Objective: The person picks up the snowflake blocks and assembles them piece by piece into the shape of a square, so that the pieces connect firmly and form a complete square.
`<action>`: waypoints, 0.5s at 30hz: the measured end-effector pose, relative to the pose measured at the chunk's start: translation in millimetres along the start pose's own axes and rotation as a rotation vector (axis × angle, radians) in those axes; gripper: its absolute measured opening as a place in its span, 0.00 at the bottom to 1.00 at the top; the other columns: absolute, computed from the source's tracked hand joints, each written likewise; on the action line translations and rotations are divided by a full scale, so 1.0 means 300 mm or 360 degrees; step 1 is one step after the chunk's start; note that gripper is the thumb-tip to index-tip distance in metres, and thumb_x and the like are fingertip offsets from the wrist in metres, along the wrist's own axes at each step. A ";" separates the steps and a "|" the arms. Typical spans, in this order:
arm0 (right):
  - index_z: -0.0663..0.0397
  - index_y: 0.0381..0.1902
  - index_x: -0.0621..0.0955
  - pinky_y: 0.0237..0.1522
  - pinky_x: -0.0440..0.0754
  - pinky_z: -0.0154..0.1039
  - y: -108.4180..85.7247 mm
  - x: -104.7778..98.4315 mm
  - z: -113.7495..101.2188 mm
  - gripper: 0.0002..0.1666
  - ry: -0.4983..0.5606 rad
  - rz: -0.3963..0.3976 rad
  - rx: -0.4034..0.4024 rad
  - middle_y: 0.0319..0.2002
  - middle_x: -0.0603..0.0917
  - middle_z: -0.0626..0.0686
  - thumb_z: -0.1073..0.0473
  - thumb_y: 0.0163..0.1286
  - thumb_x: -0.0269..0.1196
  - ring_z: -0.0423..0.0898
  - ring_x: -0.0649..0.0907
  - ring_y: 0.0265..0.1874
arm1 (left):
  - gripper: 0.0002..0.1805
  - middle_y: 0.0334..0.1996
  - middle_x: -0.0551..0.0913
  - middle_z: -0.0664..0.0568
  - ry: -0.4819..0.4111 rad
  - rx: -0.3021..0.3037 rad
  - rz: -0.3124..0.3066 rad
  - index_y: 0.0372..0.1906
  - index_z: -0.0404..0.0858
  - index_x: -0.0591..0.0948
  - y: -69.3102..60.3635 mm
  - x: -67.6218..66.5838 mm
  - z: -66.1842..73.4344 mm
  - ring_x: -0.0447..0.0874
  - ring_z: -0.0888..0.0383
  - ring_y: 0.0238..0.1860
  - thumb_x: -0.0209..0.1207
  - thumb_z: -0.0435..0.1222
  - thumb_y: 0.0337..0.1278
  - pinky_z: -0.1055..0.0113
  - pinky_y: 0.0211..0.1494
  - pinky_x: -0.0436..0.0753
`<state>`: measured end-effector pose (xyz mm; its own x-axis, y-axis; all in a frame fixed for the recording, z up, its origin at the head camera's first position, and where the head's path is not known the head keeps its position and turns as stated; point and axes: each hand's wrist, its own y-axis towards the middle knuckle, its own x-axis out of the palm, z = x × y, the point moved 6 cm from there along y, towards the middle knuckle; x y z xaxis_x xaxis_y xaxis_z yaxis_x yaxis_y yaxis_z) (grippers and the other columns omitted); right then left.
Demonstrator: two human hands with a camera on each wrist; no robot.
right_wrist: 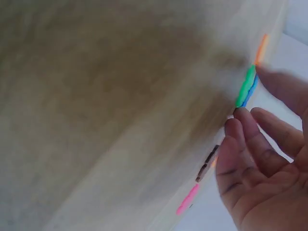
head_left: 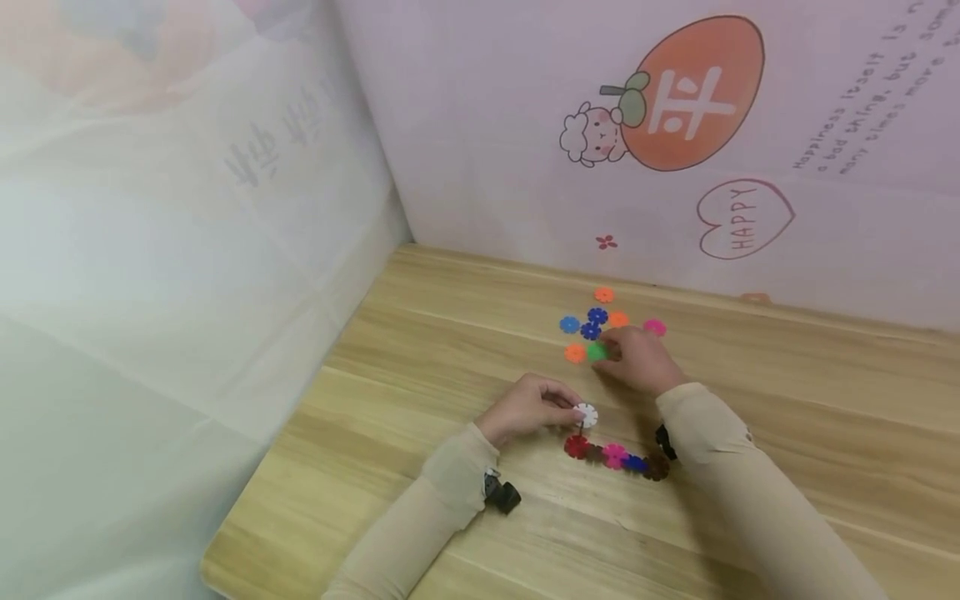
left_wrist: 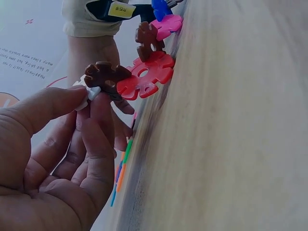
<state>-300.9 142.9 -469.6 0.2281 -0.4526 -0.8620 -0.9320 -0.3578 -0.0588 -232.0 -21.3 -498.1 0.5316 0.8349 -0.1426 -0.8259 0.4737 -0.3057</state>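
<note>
My left hand (head_left: 527, 407) pinches a white notched snowflake disc (head_left: 588, 415) between thumb and fingers. In the left wrist view this disc joins a dark brown disc (left_wrist: 105, 74), which joins a red disc (left_wrist: 155, 74). The chain runs right through another brown disc (left_wrist: 148, 39), a pink disc (head_left: 615, 456) and a blue disc (head_left: 636, 464) to a brown end disc (head_left: 657, 467). Farther back, my right hand (head_left: 643, 360) is at a green disc (head_left: 597, 352), thumb and fingertips spread at its edges. Whether they grip it is unclear.
Loose discs lie around the right hand: orange discs (head_left: 574, 353), a light blue disc (head_left: 569, 325), dark blue discs (head_left: 597, 316) and a pink disc (head_left: 655, 327). A printed cloth wall (head_left: 495, 167) stands behind the wooden table (head_left: 360, 442), another sheet (head_left: 187, 292) at left.
</note>
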 end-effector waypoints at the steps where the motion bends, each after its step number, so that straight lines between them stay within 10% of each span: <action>1: 0.71 0.55 0.78 0.49 0.83 0.58 0.001 0.000 -0.002 0.25 -0.0001 -0.0007 -0.0005 0.48 0.84 0.69 0.61 0.64 0.68 0.63 0.84 0.46 | 0.07 0.33 0.89 0.54 -0.0001 -0.0003 -0.0003 0.39 0.39 0.88 0.000 0.000 0.001 0.85 0.64 0.32 0.69 0.36 0.56 0.72 0.35 0.82; 15: 0.61 0.45 0.84 0.49 0.83 0.55 -0.021 0.006 0.023 0.12 0.0241 -0.0006 -0.0046 0.42 0.86 0.59 0.62 0.64 0.68 0.56 0.83 0.43 | 0.08 0.35 0.90 0.52 0.0056 0.0029 -0.0035 0.41 0.37 0.88 0.003 0.001 0.013 0.84 0.64 0.32 0.68 0.35 0.57 0.73 0.33 0.81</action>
<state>-296.6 150.1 -474.4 0.2733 -0.5685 -0.7759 -0.9230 -0.3821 -0.0451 -233.4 -19.4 -494.7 0.5555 0.8142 -0.1690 -0.8171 0.4969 -0.2922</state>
